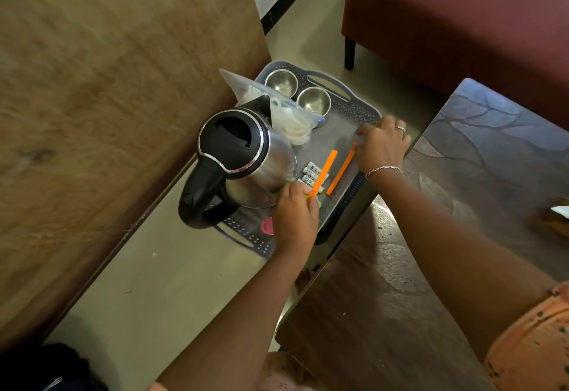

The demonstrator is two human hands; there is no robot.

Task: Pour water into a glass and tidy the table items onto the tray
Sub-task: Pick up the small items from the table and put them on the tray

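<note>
A grey perforated tray sits low beside the dark table. On it stands a steel kettle with a black lid and handle. Two steel bowls and a clear plastic bag lie at its far end. My left hand pinches the near end of an orange stick that lies over several small white tubes. My right hand is curled over the far end of a second orange stick by the tray's right rim. No glass is clearly in view.
A pink round lid lies at the tray's near end, and something green shows at my left fingertips. A wooden panel rises on the left. A dark red sofa stands at the back right. Pale floor lies below.
</note>
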